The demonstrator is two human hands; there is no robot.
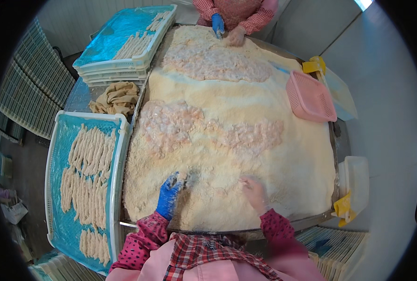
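While a white tray (119, 154) lined with blue film stands off the left edge of the tabletop (332, 140), rows of breaded strips (84, 173) are seen laid on it, filling roughly two thirds, so part of the work is judged done. A second stacked tray (145, 56) at the far left corner carries only a few strips. Near the front edge, the left hand (170, 195), in a blue glove, is pressed into the breadcrumbs (227, 93), fingers loosely spread; whether a piece is held cannot be told. Pale raw shrimp (171, 122) are heaped mid-table, still uncoated, so much is judged left. The bare right hand (254, 191) is blurred, fingers curled into the crumbs. A pink basket (310, 97) lies by the right edge.
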